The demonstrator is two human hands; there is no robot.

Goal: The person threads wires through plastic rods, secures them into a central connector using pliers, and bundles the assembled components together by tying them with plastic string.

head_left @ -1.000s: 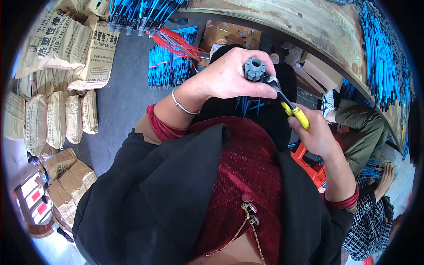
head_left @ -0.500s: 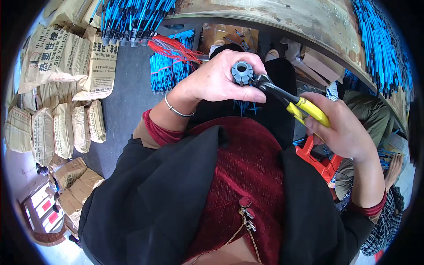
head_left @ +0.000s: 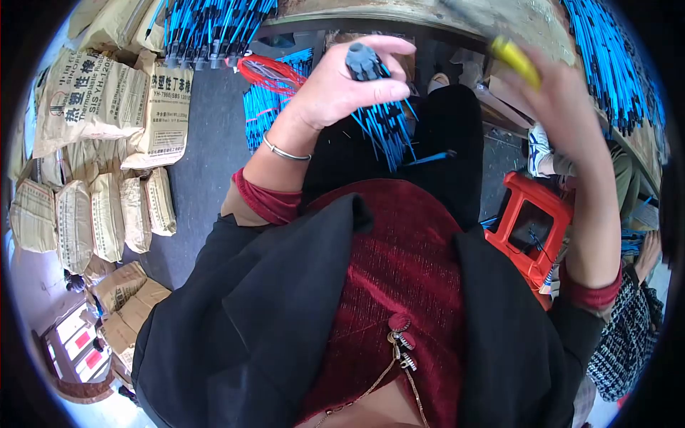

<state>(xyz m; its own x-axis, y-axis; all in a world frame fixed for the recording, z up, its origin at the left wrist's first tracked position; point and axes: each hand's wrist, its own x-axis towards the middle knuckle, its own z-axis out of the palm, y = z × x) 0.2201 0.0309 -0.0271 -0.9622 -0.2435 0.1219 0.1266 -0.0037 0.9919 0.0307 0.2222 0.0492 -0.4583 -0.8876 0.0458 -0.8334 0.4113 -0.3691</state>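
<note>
2 items held

Near desk (head_left: 399, 10), R hand (head_left: 564, 85) grips yellow-handled pliers (head_left: 515, 61), blurred; prob. stiff, heavier. L hand (head_left: 334, 91) clasps grey slotted fitting (head_left: 365, 63): poss. plastic, prob. light, rigid; best held round ribbed sides.

Printed paper sacks (head_left: 100, 107) at left; red stool (head_left: 526, 267), co-worker's checked garment (head_left: 622, 342) at right

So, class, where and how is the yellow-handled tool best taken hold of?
Probably by the yellow handle, coming from the person's right: the tool's dark end points forward and left, away from the right hand holding it. Blur hides finer detail.
</note>
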